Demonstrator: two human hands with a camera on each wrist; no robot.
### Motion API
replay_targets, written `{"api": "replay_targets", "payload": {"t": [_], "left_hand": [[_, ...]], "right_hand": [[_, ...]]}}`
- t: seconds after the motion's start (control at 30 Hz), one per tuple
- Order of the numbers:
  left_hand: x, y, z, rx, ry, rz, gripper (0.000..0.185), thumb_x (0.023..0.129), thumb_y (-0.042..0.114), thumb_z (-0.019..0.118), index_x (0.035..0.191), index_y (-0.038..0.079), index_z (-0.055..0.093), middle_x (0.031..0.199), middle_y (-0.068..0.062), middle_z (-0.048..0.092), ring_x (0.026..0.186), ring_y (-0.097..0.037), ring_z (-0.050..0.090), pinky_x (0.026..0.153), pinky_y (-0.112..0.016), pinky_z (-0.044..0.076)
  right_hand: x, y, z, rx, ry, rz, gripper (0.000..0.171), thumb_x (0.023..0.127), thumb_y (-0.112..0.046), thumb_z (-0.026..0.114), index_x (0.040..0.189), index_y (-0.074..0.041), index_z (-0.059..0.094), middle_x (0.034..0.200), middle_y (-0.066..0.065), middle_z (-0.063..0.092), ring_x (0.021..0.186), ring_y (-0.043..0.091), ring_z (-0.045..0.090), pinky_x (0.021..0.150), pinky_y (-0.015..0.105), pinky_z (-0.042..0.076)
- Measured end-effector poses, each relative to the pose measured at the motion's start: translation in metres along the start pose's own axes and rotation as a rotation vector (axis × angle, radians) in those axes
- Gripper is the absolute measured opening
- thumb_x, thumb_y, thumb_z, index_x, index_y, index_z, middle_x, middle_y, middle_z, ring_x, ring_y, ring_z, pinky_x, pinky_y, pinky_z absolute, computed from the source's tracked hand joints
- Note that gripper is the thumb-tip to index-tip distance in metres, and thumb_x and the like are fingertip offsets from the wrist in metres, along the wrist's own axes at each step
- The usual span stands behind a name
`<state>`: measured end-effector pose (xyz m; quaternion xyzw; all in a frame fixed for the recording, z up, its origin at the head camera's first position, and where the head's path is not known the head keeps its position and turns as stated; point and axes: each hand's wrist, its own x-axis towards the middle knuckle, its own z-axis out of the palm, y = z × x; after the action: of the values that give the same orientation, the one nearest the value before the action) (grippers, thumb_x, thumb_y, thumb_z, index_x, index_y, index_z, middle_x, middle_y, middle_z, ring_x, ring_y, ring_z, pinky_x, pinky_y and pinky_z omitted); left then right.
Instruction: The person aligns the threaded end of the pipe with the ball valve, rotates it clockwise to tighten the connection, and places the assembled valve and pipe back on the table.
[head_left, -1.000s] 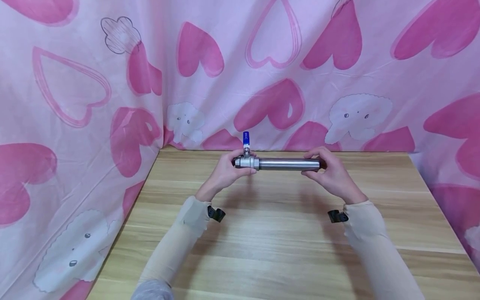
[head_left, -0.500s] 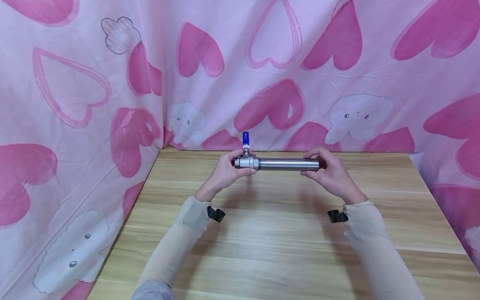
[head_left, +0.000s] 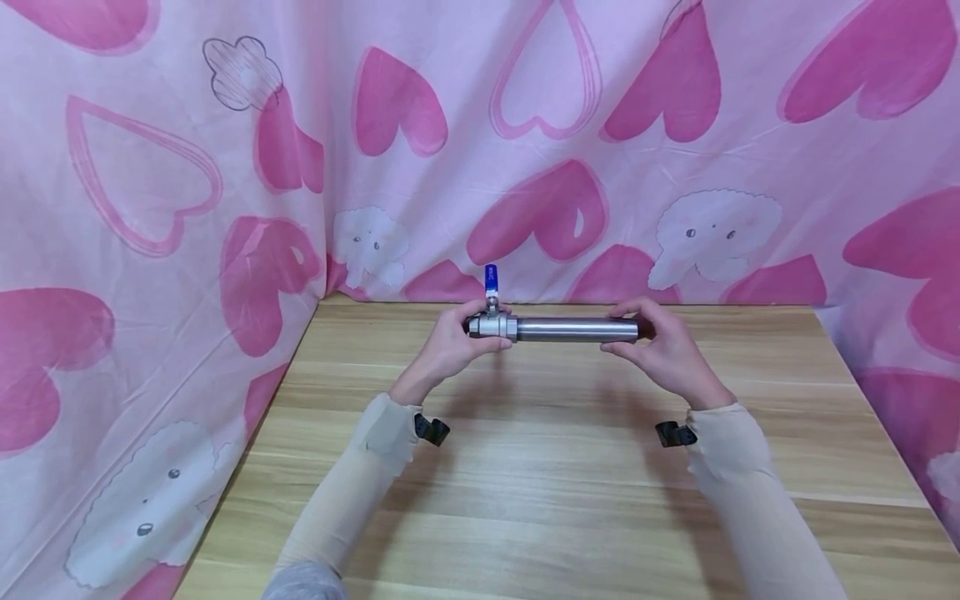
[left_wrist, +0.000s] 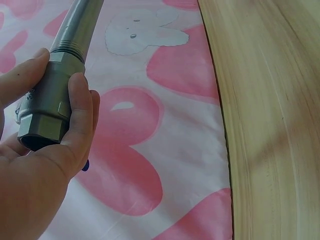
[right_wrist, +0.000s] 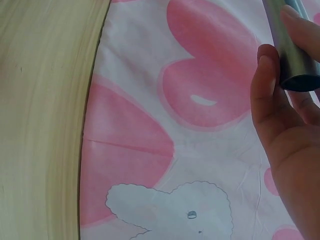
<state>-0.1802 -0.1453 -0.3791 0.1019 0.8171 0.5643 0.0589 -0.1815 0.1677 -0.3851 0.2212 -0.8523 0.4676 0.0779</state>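
Observation:
A steel ball valve point(head_left: 492, 326) with a blue lever handle point(head_left: 491, 277) is joined to a steel pipe point(head_left: 577, 329), and the two lie level in one line above the table. My left hand point(head_left: 450, 343) grips the valve body between thumb and fingers. At the pipe's other end, my right hand point(head_left: 667, 350) holds it the same way. Threads point(left_wrist: 69, 47) show where the pipe meets the valve in the left wrist view. The right wrist view shows the pipe's open end point(right_wrist: 301, 83) between thumb and fingers.
Below the hands spreads a wood-grain table point(head_left: 540, 483). A pink heart-print cloth point(head_left: 420, 192) hangs along its back edge and both sides. Each wrist carries a small black camera mount point(head_left: 432, 429).

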Motion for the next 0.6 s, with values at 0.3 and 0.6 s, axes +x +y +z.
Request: {"api": "replay_targets", "payload": {"t": [0.3, 0.6], "left_hand": [[0.0005, 0.0019, 0.0017, 0.009, 0.004, 0.020, 0.045, 0.075, 0.020, 0.083, 0.117, 0.022, 0.066, 0.114, -0.003, 0.066, 0.097, -0.021, 0.061, 0.082, -0.031, 0.052], [-0.0002, 0.0044, 0.0031, 0.023, 0.006, 0.001, 0.045, 0.075, 0.022, 0.083, 0.117, 0.024, 0.066, 0.114, -0.002, 0.066, 0.097, -0.021, 0.060, 0.083, -0.032, 0.052]], "right_hand": [[-0.0029, -0.0010, -0.0030, -0.011, 0.004, 0.042, 0.042, 0.076, -0.010, 0.082, 0.113, -0.014, 0.063, 0.103, 0.005, 0.066, 0.082, 0.009, 0.060, 0.070, 0.015, 0.049], [-0.0046, 0.0008, -0.0043, -0.014, 0.008, 0.038, 0.038, 0.078, -0.013, 0.080, 0.112, -0.013, 0.063, 0.102, 0.005, 0.066, 0.078, 0.008, 0.058, 0.065, 0.015, 0.048]]}}
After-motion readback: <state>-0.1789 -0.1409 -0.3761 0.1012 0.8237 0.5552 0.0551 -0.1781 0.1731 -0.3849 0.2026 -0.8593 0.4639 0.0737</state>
